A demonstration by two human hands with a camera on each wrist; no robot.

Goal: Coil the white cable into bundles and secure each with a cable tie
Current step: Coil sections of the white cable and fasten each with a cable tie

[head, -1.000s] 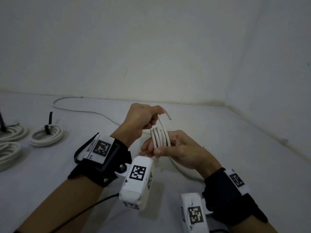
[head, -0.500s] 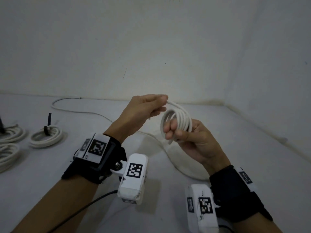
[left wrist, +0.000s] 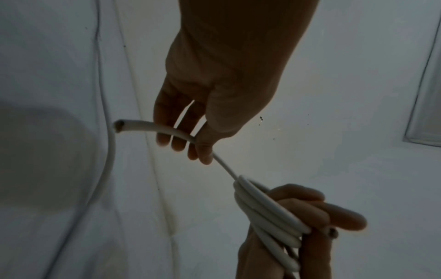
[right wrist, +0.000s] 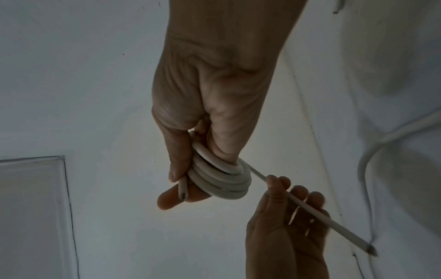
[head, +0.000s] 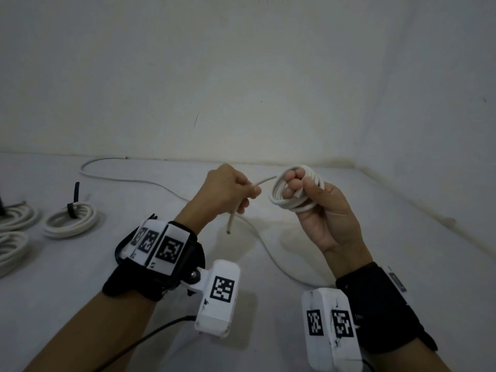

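My right hand [head: 319, 208]: right of centre in the head view, palm toward me, fingers curled through a small coil of white cable [head: 294, 194] with my thumb pressed across its front turns. From the right wrist view the coil [right wrist: 222, 181] sits stacked at my fingertips, one short cut end poking out below the thumb.
My left hand [head: 228, 194]: just left of the coil, closed around the cable's free tail [head: 243, 208]; the tail runs from the coil through my fist and its cut end points down toward the desk [head: 268, 264]. The left wrist view shows the tail [left wrist: 152, 128] passing between my thumb and fingers.
Loose cable [head: 150, 183]: a second white line lying on the desk, curving from the upper left toward the lower middle, behind my hands.
Finished bundles: one coil [head: 71, 221] at the left edge, bound by a black tie [head: 73, 202] whose tail stands up; more coils [head: 13, 232] partly cut off by the frame's left border.
Writing: none readable. The wrist straps [head: 158, 245] and white camera housings [head: 217, 294] carry only black-and-white square marker patterns.
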